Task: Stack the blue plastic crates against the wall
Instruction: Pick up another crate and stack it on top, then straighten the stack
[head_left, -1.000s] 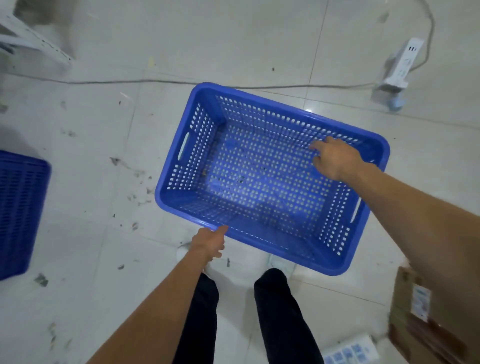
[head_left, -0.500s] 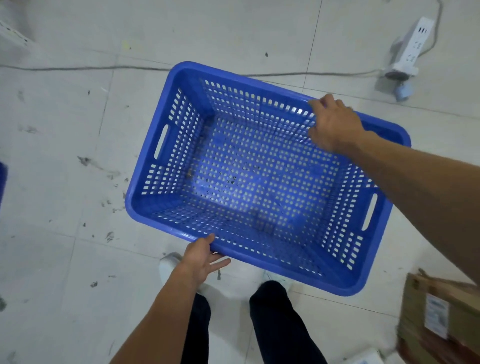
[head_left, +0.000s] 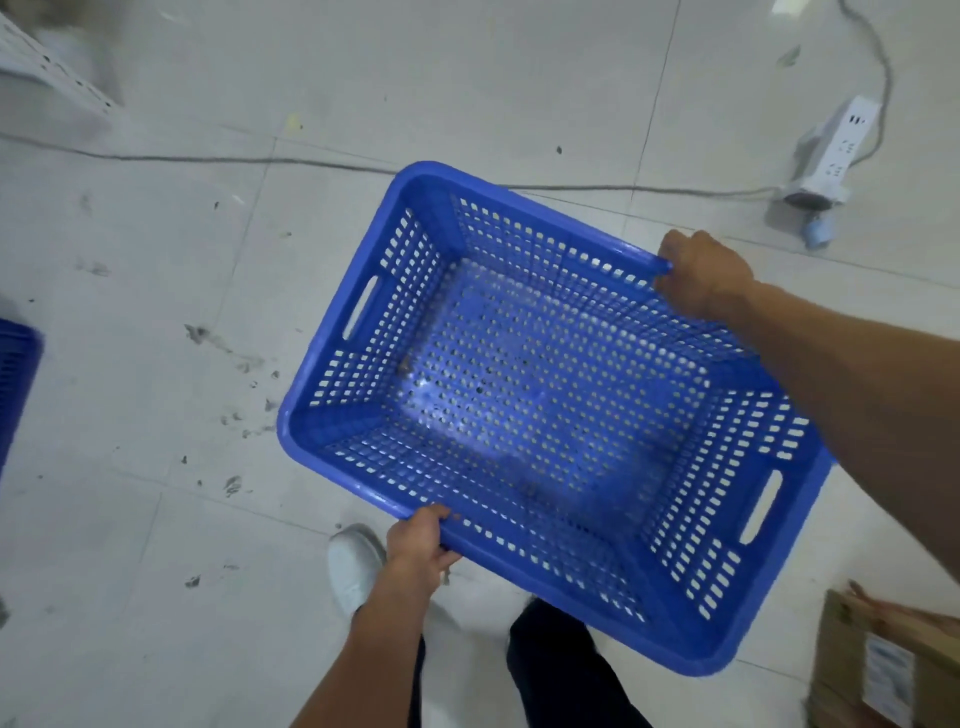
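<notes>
An empty blue perforated plastic crate (head_left: 545, 405) is held above the tiled floor, open side up and tilted. My left hand (head_left: 421, 545) grips its near long rim. My right hand (head_left: 701, 275) is closed over the far long rim near the right corner. A slot handle shows in each short end. The edge of a second blue crate (head_left: 15, 384) shows at the far left border.
A white power strip (head_left: 836, 150) with a grey cable (head_left: 311, 163) lies across the floor beyond the crate. A cardboard box (head_left: 883, 665) sits at the lower right. My legs and a white shoe (head_left: 353, 566) are below the crate. A white metal frame (head_left: 47, 67) stands top left.
The crate has come up off the floor and closer to me. My right hand shifted from the inside wall to gripping the far rim; my left hand closed on the near rim.
</notes>
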